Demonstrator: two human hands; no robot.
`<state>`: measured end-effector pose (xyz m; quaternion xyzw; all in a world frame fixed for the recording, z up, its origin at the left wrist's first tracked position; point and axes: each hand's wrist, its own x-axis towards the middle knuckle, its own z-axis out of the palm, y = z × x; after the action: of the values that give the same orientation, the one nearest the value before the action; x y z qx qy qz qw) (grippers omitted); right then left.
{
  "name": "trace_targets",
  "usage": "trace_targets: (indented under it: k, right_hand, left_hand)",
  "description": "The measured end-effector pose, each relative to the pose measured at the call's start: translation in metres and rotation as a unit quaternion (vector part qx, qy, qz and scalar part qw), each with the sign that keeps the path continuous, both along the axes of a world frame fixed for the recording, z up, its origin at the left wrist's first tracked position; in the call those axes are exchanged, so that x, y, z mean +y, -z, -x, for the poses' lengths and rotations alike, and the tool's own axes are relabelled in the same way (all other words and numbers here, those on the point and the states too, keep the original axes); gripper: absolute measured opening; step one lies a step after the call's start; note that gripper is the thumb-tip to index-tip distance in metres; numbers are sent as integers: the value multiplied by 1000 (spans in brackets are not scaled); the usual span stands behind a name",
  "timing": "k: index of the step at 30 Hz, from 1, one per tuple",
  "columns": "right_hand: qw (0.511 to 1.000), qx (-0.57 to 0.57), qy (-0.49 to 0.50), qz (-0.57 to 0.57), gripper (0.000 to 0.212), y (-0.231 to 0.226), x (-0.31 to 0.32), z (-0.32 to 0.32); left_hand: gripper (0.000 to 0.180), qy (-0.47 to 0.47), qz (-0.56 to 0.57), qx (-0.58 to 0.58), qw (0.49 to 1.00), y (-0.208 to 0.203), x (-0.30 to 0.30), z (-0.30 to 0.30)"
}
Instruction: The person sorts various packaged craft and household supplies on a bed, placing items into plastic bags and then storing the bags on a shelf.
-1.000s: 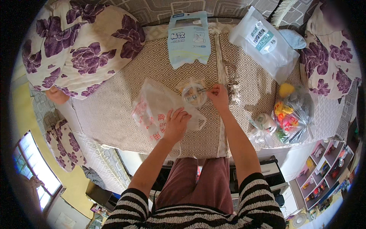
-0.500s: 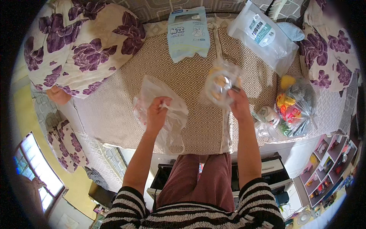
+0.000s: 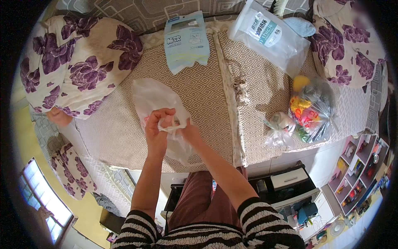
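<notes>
A white translucent plastic bag (image 3: 159, 97) stands loosely bunched on the patterned sofa cover in front of me. My left hand (image 3: 156, 132) is closed on the bag's rim, its fingers hooked over the edge. My right hand (image 3: 190, 133) is at the bag's mouth, beside my left one. Its fingers are hidden behind the plastic, so what they hold does not show. The clear packet it carried earlier is out of sight.
A pale blue pouch (image 3: 187, 43) and a clear labelled bag (image 3: 271, 37) lie at the back. To the right are a small tied clear bag (image 3: 281, 128) and a bag of colourful items (image 3: 313, 110). Floral cushions (image 3: 87, 62) flank the seat; brown tassels (image 3: 239, 85) lie along the seam.
My right hand has moved left to the white bag's mouth with the clear packet, which no longer shows. My left hand stays on the bag. The view has shifted slightly.
</notes>
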<state>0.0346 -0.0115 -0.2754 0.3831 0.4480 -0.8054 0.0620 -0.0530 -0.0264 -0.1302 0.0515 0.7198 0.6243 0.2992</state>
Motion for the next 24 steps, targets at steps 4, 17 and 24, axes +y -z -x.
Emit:
trace_targets:
  k: [4,17,24]
  right_hand:
    - [997,60,-46,32,37,-46,50,32]
    - [867,59,488,84,44,33,301,-15]
    - [783,20,615,91,42,66,371,-2]
  left_hand:
    - [11,28,8,9,1000,1,9,5]
    - [23,110,0,134,985,3,48,26]
    - [43,246,96,201,943,1,56,32]
